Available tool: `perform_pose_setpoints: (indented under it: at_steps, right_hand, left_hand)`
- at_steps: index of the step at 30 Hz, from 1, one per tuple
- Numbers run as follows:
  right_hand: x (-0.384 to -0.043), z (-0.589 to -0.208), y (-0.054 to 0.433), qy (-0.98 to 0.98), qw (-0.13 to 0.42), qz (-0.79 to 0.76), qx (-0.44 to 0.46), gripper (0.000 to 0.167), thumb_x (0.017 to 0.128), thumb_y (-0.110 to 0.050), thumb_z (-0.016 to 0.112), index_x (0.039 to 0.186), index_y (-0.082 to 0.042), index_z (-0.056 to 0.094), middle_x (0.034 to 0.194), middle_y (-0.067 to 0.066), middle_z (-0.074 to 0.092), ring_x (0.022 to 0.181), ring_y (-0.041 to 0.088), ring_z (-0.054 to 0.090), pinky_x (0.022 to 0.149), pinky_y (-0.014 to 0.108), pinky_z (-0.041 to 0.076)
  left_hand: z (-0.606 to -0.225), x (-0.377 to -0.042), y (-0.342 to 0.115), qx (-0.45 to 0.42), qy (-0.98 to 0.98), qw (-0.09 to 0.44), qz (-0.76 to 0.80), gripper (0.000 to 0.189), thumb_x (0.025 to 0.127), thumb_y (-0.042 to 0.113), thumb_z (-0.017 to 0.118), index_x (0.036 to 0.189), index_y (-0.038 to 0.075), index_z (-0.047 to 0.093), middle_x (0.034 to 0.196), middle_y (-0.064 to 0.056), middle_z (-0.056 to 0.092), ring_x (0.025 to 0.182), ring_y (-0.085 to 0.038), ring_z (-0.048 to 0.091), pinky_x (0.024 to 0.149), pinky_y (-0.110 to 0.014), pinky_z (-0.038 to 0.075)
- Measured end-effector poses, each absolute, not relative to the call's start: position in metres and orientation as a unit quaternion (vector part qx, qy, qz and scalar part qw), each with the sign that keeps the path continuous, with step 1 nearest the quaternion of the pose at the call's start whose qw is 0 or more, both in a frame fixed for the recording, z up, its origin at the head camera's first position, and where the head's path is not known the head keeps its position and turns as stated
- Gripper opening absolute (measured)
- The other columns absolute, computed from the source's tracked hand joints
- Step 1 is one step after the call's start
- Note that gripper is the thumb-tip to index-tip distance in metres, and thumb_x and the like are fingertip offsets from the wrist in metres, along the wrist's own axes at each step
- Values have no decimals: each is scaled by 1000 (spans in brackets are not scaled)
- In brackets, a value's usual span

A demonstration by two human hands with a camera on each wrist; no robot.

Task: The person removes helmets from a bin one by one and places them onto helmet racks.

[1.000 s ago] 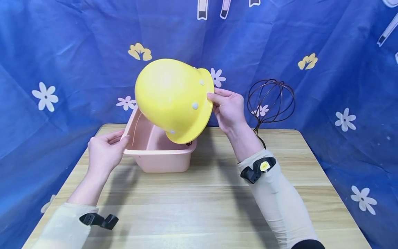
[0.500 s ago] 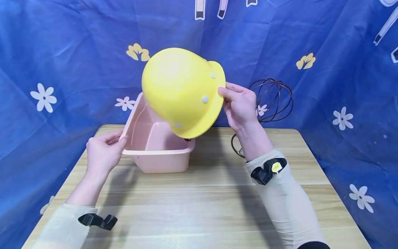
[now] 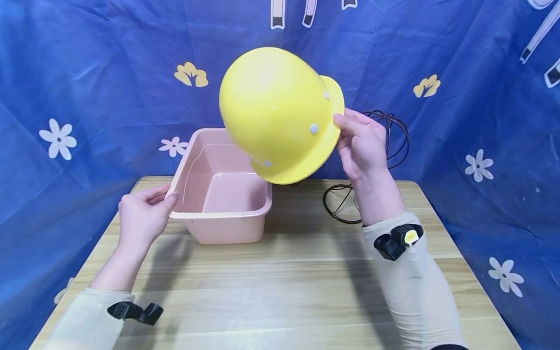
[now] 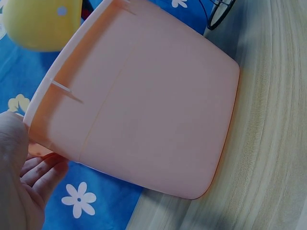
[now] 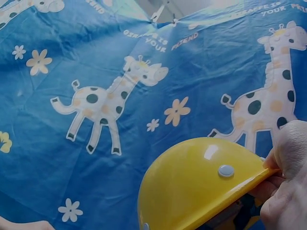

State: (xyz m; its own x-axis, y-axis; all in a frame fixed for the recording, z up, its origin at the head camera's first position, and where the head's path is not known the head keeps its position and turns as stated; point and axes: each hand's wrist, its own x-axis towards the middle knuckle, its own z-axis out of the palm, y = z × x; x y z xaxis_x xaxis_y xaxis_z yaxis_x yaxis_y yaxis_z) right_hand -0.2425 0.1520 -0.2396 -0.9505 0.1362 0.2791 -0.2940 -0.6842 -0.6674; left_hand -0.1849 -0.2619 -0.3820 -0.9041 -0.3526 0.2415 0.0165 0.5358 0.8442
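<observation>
A yellow hard hat (image 3: pixel 275 107) is held up tilted above the right side of a pink plastic basin (image 3: pixel 229 214). My right hand (image 3: pixel 364 141) pinches its brim between thumb and fingers; the right wrist view shows the same grip on the hard hat (image 5: pixel 192 177), with dark straps inside. My left hand (image 3: pixel 144 211) pinches the basin's left rim, thumb on top and fingers beneath. In the left wrist view the basin (image 4: pixel 144 105) shows its outer wall, resting on the table. The inside of the basin shows a bare pink floor; its back right corner is hidden by the hat.
A dark wire stand (image 3: pixel 337 218) with a round base and a cage-like top stands at the back right, partly behind my right hand and forearm. The wooden table (image 3: pixel 271 291) ends at a blue patterned curtain (image 3: pixel 459 97) behind and on both sides.
My right hand has lifted the hard hat up and to the right, away from over the basin, uncovering more of its inside. My left hand stays on the basin rim.
</observation>
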Motion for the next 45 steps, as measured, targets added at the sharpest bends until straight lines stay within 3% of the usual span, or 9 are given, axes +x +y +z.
perform_pose_setpoints:
  at_steps: [12,31,40,45]
  right_hand:
    - [-239,-233,179,-328,151,924,124,21,95,25,54,98,20,74,90,27,76,84,29,78,81,40,63]
    - [-230,-228,223,-274,176,941,89,23,95,25,54,114,25,68,118,35,70,106,38,74,91,44,58]
    - [-227,-234,242,-240,176,951,88,31,96,25,52,125,25,63,137,35,61,125,42,64,96,45,56]
    - [-227,-239,252,-224,177,955,82,33,95,25,53,127,25,62,141,34,59,128,42,62,97,46,56]
  left_hand:
    - [-382,-184,-264,102,-857,195,-467,43,97,29,76,129,2,75,113,-25,73,77,19,61,66,-9,53]
    - [-380,-184,-267,106,-863,191,-456,45,97,33,75,131,3,75,114,-23,74,78,19,62,65,-9,53]
    - [-378,-183,-269,113,-867,189,-448,47,97,35,75,131,3,75,115,-23,73,80,17,64,65,-10,54]
    - [-377,-182,-271,114,-867,192,-445,47,97,36,75,131,3,75,114,-22,74,78,19,62,64,-9,53]
